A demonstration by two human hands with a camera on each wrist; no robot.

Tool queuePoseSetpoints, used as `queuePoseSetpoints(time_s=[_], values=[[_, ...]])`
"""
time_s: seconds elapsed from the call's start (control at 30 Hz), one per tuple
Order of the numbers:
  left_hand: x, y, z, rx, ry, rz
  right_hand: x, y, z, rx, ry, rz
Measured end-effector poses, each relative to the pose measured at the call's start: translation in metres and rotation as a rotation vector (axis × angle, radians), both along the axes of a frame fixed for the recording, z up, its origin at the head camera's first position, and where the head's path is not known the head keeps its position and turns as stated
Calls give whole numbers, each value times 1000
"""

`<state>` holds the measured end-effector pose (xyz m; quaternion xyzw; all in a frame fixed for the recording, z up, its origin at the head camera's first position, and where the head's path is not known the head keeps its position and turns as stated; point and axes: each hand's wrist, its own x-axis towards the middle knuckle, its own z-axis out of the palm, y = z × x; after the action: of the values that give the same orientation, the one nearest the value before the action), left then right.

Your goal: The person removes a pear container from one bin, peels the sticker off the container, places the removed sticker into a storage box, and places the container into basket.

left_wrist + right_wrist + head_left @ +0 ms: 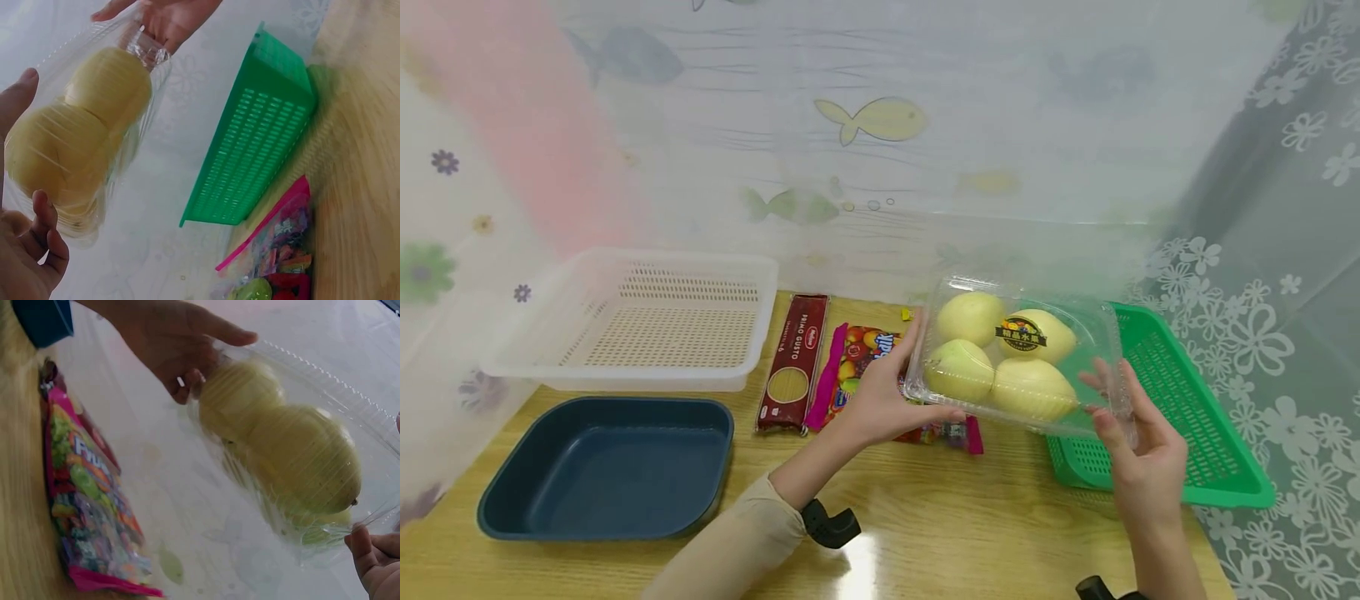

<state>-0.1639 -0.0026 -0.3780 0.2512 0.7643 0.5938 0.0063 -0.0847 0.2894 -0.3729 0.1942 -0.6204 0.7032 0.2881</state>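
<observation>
Both hands hold up a clear plastic fruit box (1093,329), tilted above the table. Inside it lie several pale yellow, pear-like fruits (1033,387), and its lid carries a black and gold label (1021,333). My left hand (880,396) grips the box's left end, thumb along the near edge. At the opposite end, my right hand (1150,462) grips it with the thumb on the near side; some of its fingers show through the plastic. The left wrist view shows fruits (56,153) pressed close to the transparent wall.
Behind the box's right end stands a green basket (1195,408). A colourful candy bag (850,354) lies behind my left hand, beside a dark red spaghetti pack (795,358). To the left are a white basket (625,377) and a dark blue basin (602,487).
</observation>
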Motion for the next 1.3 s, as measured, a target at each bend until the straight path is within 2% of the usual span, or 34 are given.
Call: queuePoseSetpoints(time_s=[0.2,0.6,0.83,0.93,1.13,1.2,1.3], values=[[12,-12,-3,-28,-22,29,4,-8,-7,19,-24,-2],[43,-40,-23,-81,-49,124,15,-30,-32,9,-18,107],[60,-53,-33,-113,-73,166,27,-42,-39,31,-163,31],[67,-58,-38,-106,-74,173,30,-46,-45,34,-156,47],[81,-69,-47,-85,-80,182,36,-52,-58,21,-114,140],[86,-72,-50,-93,-86,186,39,-54,-62,30,-132,147],[90,-76,-56,-106,-95,190,45,-56,-67,65,-214,112]])
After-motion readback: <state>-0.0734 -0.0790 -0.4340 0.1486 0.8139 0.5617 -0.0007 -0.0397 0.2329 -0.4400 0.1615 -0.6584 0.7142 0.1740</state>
